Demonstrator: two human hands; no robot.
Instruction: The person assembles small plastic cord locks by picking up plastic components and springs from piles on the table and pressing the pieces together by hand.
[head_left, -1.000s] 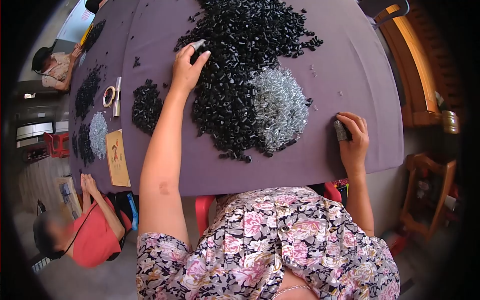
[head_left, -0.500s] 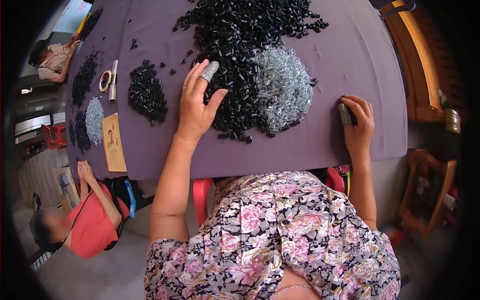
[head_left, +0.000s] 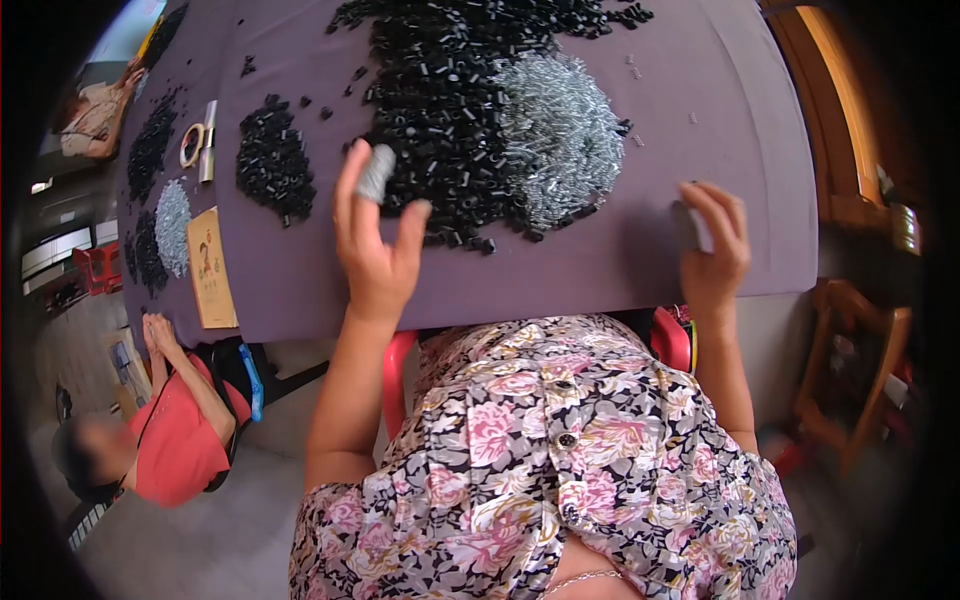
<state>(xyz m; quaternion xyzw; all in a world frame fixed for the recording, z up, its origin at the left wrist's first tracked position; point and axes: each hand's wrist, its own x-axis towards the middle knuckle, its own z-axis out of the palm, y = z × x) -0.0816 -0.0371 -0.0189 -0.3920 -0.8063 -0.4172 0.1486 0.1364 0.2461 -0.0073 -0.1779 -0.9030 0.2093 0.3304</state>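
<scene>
My left hand [head_left: 378, 245] is open at the left border of a large heap of small black plastic cylinders [head_left: 440, 130]. Its thumb and fingers are apart, and a grey finger cot [head_left: 375, 172] covers one fingertip. A pile of small shiny metal springs [head_left: 560, 140] adjoins the black pieces on the right. Over the bare cloth at the right is my right hand [head_left: 718, 250], its fingers loosely bent and apart, slightly blurred. It wears a grey finger cot [head_left: 690, 226] too, and I see nothing held in it.
A purple cloth [head_left: 560, 285] covers the table. On the left are a smaller black heap [head_left: 275, 165], a tape roll [head_left: 192, 146], a tan booklet [head_left: 212, 270] and another spring pile [head_left: 173, 230]. A person in red [head_left: 180, 435] sits lower left; another person [head_left: 95, 120] is farther up.
My left hand has come back toward me, off the black cylinders. My right hand has shifted slightly toward me. The whole view has tilted a little, so the table sits higher.
</scene>
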